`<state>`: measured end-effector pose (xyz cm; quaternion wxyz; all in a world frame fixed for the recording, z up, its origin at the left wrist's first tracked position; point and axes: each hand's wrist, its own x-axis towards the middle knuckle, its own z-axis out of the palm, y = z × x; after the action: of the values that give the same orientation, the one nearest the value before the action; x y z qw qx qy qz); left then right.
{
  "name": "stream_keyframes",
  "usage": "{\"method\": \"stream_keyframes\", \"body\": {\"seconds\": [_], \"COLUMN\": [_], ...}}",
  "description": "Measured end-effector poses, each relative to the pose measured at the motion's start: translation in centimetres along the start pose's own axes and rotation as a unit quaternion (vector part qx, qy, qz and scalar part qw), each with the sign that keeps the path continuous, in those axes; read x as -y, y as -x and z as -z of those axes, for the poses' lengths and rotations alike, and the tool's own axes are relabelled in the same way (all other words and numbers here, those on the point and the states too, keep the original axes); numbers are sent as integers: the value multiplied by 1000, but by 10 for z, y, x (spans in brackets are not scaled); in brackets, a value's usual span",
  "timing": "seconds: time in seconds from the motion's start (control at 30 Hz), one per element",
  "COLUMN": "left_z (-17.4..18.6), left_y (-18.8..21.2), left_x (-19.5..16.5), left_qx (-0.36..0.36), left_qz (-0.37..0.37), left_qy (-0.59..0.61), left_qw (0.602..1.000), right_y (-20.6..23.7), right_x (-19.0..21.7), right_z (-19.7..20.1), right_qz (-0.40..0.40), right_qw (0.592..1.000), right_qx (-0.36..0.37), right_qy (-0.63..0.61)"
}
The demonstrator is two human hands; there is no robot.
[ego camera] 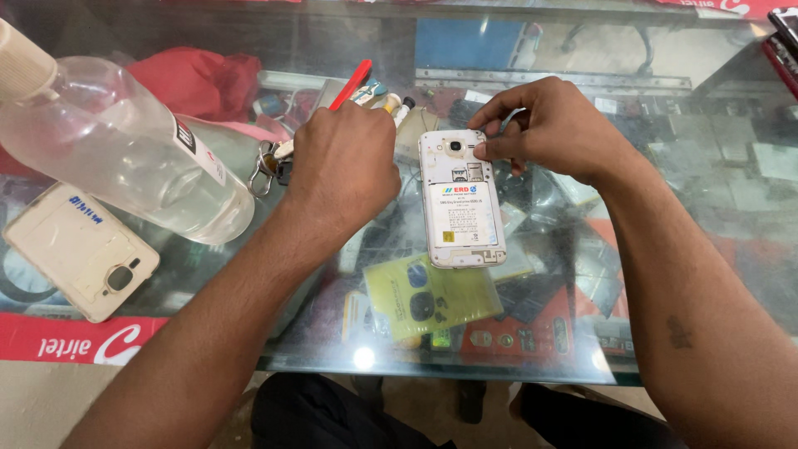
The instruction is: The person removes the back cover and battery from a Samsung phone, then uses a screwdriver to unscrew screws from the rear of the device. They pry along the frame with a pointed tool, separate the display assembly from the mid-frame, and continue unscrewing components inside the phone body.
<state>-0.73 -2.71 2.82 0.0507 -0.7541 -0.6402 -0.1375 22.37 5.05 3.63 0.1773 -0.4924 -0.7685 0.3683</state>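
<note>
Both forearms reach in from the bottom edge over a glass-topped desk [582,366], its smooth, reflective pane showing phone cases and packets stored beneath. On it lies a white smartphone [461,199] face down with its back cover off, so the battery with its printed label, the camera ring and the card slots are bare. The right hand [549,129] rests fingertips and thumb on the phone's top right corner, pinning it; the fingers are bent and pressed on the frame, not wrapped around it. The left hand [345,162] is closed into a fist around a red-handled tool [351,85], whose handle sticks up behind the knuckles; its tip is hidden.

Judging by its look, the phone is light, rigid and thin, with a slick plastic frame that could skate on glass; the open back seems delicate, so the side edges look like the safest hold.

To the left lie the removed white back cover [79,254], matte and slightly flexible by its look, and a clear plastic bottle [125,145] on its side. A bunch of keys [268,162] sits near a red cloth [195,79].
</note>
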Motion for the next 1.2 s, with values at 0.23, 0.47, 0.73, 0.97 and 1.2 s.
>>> {"method": "stream_keyframes", "body": {"seconds": [0.23,0.47,0.73,0.97,1.2], "left_z": [-6,5,-5,48,51], "left_y": [3,22,44,60,150], "left_x": [-6,-26,-40,-49,50], "left_qx": [-17,-248,-254,-297,-442], "left_qz": [6,-96,-209,-238,118], "left_qy": [55,157,112,74,24], "left_qw": [998,951,938,922,889], "right_y": [2,7,7,11,-1], "right_x": [-4,5,1,6,-20], "right_z": [-1,-5,-15,-20,-4], "right_qz": [12,120,146,144,176], "right_qw": [1000,932,913,893,875], "right_qx": [-7,37,51,51,-41], "right_qy": [-2,-339,-378,-424,-449]}}
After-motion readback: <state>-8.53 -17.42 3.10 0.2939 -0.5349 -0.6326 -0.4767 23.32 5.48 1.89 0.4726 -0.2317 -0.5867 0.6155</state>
